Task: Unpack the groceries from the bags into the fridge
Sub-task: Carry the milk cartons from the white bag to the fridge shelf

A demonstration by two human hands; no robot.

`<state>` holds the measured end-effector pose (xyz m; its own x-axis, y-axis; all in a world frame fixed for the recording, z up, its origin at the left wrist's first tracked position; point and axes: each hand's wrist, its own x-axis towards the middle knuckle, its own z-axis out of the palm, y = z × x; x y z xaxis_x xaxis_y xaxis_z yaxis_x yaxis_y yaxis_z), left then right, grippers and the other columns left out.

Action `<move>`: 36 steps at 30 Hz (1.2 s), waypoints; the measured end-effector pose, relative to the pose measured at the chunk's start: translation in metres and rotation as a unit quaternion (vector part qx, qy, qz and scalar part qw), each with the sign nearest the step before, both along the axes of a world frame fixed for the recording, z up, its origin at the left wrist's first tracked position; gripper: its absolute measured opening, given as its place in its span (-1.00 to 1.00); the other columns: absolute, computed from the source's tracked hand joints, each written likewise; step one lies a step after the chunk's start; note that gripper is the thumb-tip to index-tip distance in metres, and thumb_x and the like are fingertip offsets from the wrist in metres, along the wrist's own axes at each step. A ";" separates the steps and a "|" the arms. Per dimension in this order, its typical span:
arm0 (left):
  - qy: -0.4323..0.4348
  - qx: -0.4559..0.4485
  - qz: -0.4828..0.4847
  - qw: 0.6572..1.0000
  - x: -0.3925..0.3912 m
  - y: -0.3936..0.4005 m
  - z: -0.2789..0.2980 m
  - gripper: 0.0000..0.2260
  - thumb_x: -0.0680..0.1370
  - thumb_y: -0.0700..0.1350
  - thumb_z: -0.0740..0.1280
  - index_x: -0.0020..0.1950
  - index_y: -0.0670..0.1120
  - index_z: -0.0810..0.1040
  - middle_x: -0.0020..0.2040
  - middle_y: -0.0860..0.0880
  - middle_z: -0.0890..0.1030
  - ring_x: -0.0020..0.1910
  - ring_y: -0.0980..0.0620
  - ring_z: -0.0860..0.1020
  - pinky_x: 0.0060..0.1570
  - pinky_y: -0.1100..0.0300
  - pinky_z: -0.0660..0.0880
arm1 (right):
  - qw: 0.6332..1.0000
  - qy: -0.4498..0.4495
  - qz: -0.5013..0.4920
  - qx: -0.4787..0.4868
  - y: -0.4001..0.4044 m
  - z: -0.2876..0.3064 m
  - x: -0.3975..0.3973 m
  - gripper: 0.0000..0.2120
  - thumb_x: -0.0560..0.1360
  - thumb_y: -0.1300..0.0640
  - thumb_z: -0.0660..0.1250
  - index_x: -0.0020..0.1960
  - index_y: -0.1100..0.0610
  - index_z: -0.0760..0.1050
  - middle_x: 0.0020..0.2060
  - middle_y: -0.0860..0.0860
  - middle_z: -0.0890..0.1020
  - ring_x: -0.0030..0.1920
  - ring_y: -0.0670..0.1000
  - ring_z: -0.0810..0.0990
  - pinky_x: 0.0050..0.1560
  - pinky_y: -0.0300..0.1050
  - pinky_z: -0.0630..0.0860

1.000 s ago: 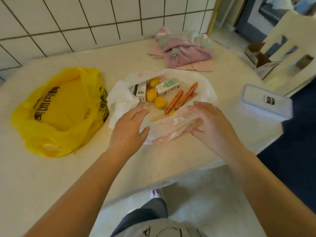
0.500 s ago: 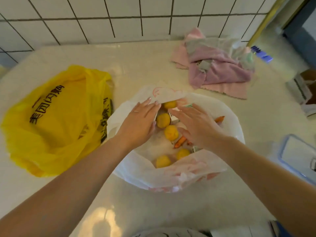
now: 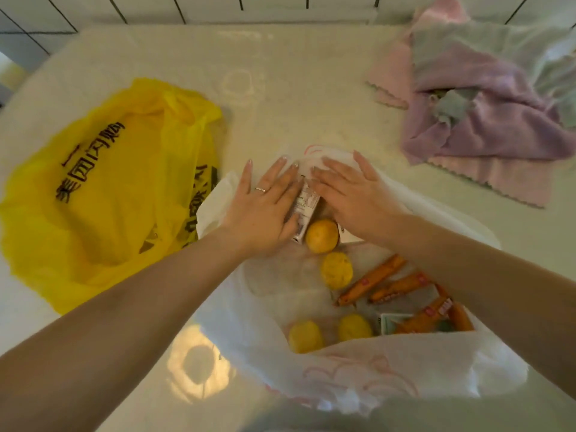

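Both hands are now reaching deeper into the white bag (image 3: pixel 389 378) than half a second ago, toward its far rim, so picking out the first grocery looks about to begin. The left hand (image 3: pixel 265 207) is lying flat, fingers straight, on a small carton (image 3: pixel 304 210); the right hand (image 3: pixel 352 194) is spreading open beside it (grasping nothing visible). Yellow fruits (image 3: pixel 336 269) and orange sticks (image 3: pixel 371 283) are lying loose in the bag, near the counter's (image 3: pixel 311 88) front edge.

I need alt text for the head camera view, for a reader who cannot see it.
Both hands, left hand and right hand, reach flat into an open white bag onto a small carton. The bag also holds yellow fruits and orange packets; a yellow bag lies left, cloths right.
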<state>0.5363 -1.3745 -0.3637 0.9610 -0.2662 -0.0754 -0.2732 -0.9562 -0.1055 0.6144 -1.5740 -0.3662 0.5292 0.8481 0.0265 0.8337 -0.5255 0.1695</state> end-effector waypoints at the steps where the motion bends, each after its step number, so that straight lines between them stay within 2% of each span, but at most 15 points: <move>1: -0.006 -0.004 0.002 1.000 0.005 0.002 -0.002 -0.46 0.56 0.13 -0.01 0.42 -0.13 0.37 0.44 -0.11 0.33 0.46 -0.10 0.21 0.33 -0.35 0.14 | 1.000 -0.002 -0.007 -0.003 0.002 -0.001 0.003 -0.61 0.53 0.00 0.11 0.31 0.07 0.44 0.33 0.02 0.47 0.42 0.09 0.31 0.37 0.27 0.19; 3: -0.012 -0.014 0.005 1.000 0.015 0.005 -0.005 -0.45 0.56 0.14 -0.02 0.43 -0.12 0.34 0.46 -0.10 0.31 0.47 -0.09 0.19 0.35 -0.34 0.07 | 1.000 0.007 -0.013 0.004 0.005 -0.004 0.010 -0.58 0.51 -0.10 0.14 0.29 0.06 0.46 0.32 0.02 0.47 0.41 0.08 0.32 0.35 0.28 0.15; 6: 0.001 -0.033 0.019 0.999 0.029 0.011 -0.008 -0.41 0.54 0.17 -0.06 0.46 -0.12 0.27 0.50 -0.07 0.22 0.50 -0.08 0.10 0.38 -0.31 -0.06 | 0.998 0.048 -0.033 0.019 0.007 -0.003 0.018 -0.53 0.52 -0.10 0.07 0.33 0.06 0.43 0.33 0.02 0.47 0.40 0.09 0.33 0.39 0.27 0.08; 9: 0.028 -0.035 0.033 0.998 0.042 0.019 -0.011 -0.33 0.49 0.23 -0.17 0.53 -0.07 0.06 0.55 0.00 0.02 0.52 -0.01 -0.12 0.40 -0.26 -0.22 | 0.994 0.090 -0.057 0.035 0.014 -0.001 0.026 -0.50 0.53 -0.08 0.00 0.37 0.07 0.39 0.35 0.02 0.45 0.41 0.08 0.31 0.41 0.27 0.05; 12: 0.035 -0.041 0.030 0.998 0.051 0.024 -0.016 -0.31 0.47 0.25 -0.19 0.54 -0.04 -0.05 0.55 0.03 -0.08 0.51 0.02 -0.21 0.41 -0.24 -0.25 | 0.989 0.109 -0.073 0.061 0.017 -0.001 0.033 -0.50 0.51 -0.08 -0.02 0.36 0.04 0.40 0.35 -0.01 0.45 0.42 0.04 0.29 0.43 0.25 0.03; 15: 0.046 -0.075 0.029 0.996 0.059 0.027 -0.023 -0.30 0.48 0.28 -0.17 0.54 -0.04 -0.07 0.55 0.04 -0.04 0.51 0.05 -0.22 0.41 -0.21 -0.29 | 0.983 0.145 -0.077 0.080 0.016 -0.002 0.038 -0.49 0.50 -0.08 -0.06 0.37 0.01 0.37 0.35 -0.03 0.44 0.45 0.03 0.25 0.45 0.22 -0.04; 19: 0.077 -0.154 0.045 0.984 0.069 0.026 -0.024 -0.30 0.49 0.31 -0.08 0.54 -0.01 -0.09 0.52 0.01 0.15 0.51 0.08 -0.15 0.41 -0.15 -0.31 | 0.975 0.189 -0.076 0.091 0.017 -0.008 0.043 -0.47 0.50 -0.10 -0.08 0.38 0.05 0.31 0.37 -0.04 0.42 0.47 0.00 0.18 0.47 0.15 -0.11; 22: 0.110 -0.192 0.071 0.973 0.072 0.025 -0.023 -0.31 0.51 0.33 -0.01 0.53 0.03 -0.10 0.53 -0.07 0.12 0.52 0.07 -0.06 0.43 -0.13 -0.29 | 0.965 0.229 -0.096 0.084 0.018 -0.015 0.049 -0.40 0.48 -0.18 -0.13 0.38 0.10 0.27 0.37 0.03 0.41 0.48 -0.02 0.15 0.48 0.10 -0.13; 26: 0.128 -0.241 0.093 0.958 0.073 0.023 -0.026 -0.35 0.52 0.31 0.05 0.51 0.03 0.02 0.51 -0.09 0.18 0.52 0.06 -0.02 0.45 -0.11 -0.23 | 0.953 0.280 -0.107 0.044 0.017 -0.016 0.052 -0.29 0.46 -0.28 -0.28 0.46 0.00 0.23 0.43 -0.06 0.32 0.49 -0.05 0.08 0.46 0.08 -0.17; 29: 0.115 -0.271 0.111 0.949 0.071 0.021 -0.024 -0.39 0.51 0.30 0.12 0.46 0.00 0.19 0.49 -0.08 0.24 0.51 0.03 0.03 0.46 -0.10 -0.15 | 0.946 0.299 -0.121 0.025 0.020 -0.009 0.050 -0.31 0.46 -0.32 -0.21 0.47 -0.05 0.19 0.46 -0.09 0.25 0.50 -0.07 0.02 0.48 0.11 -0.16; 31: 0.072 -0.304 0.111 0.944 0.067 0.020 -0.020 -0.42 0.52 0.24 0.19 0.45 -0.03 0.24 0.46 -0.05 0.30 0.50 0.01 0.06 0.46 -0.10 -0.09 | 0.944 0.294 -0.142 0.047 0.022 -0.001 0.045 -0.30 0.43 -0.37 -0.14 0.45 -0.07 0.23 0.46 -0.07 0.26 0.50 -0.05 0.03 0.48 0.12 -0.14; 34: 0.049 -0.326 0.095 0.939 0.064 0.019 -0.014 -0.41 0.53 0.17 0.15 0.50 -0.06 0.17 0.48 -0.02 0.25 0.51 0.03 0.03 0.45 -0.07 -0.07 | 0.941 0.271 -0.184 0.084 0.029 0.011 0.030 -0.32 0.41 -0.41 0.09 0.40 -0.05 0.33 0.45 -0.04 0.28 0.50 -0.02 0.05 0.47 0.15 -0.11; 36: 0.098 -0.339 0.079 0.932 0.068 0.020 -0.010 -0.46 0.59 0.08 0.16 0.52 -0.05 0.10 0.51 -0.01 0.19 0.51 0.05 -0.03 0.46 -0.03 -0.10 | 0.938 0.266 -0.211 0.070 0.034 0.014 0.021 -0.26 0.37 -0.40 0.16 0.42 -0.03 0.27 0.46 -0.03 0.24 0.50 0.00 0.01 0.47 0.18 -0.13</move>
<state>0.6046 -1.3545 -0.3733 0.9778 -0.1727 -0.1189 -0.0740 -0.8149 0.5749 0.6351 -1.5396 -0.3522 0.7870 0.5673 -0.2426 0.4925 -0.8144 -0.3068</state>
